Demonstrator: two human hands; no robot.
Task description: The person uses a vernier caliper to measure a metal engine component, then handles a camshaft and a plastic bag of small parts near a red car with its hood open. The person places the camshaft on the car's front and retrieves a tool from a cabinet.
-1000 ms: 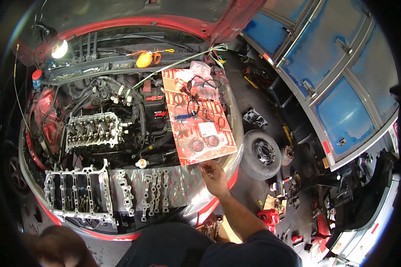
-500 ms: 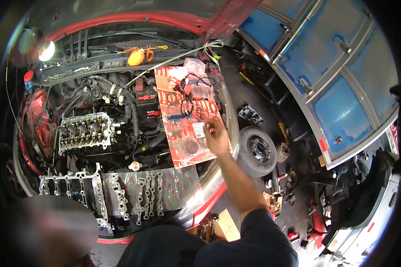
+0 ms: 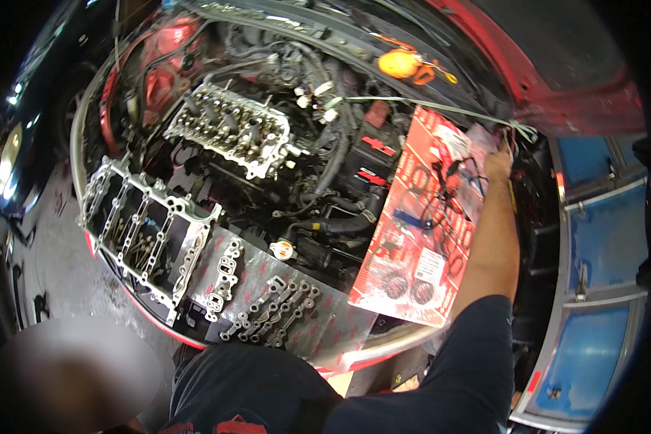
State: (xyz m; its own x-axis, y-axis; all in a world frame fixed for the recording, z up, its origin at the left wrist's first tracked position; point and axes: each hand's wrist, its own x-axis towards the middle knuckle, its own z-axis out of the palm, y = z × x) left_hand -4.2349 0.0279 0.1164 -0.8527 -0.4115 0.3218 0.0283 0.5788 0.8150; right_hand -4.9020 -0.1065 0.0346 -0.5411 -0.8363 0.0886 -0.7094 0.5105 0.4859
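My right arm reaches out along the right edge of a red and white printed gasket package (image 3: 376, 278). At its far corner, my right hand (image 3: 498, 168) is against a crumpled clear plastic bag (image 3: 479, 145); the fingers blend into the plastic, so their grip is unclear. Black rubber gaskets (image 3: 448, 177), a blue strip (image 3: 412, 220) and round seals (image 3: 394, 285) lie on the package beside my forearm. My left hand is out of view.
An exposed cylinder head (image 3: 231, 130) sits in the engine bay. Along the front lie a metal ladder-shaped frame (image 3: 139, 228) and several bearing caps (image 3: 275, 315). A green strap (image 3: 427, 103) crosses behind the package. A blurred round shape (image 3: 83, 376) covers the lower left.
My right hand has moved from the middle of the package to the plastic bag at its far corner. The whole view has turned and shifted, showing more floor at left.
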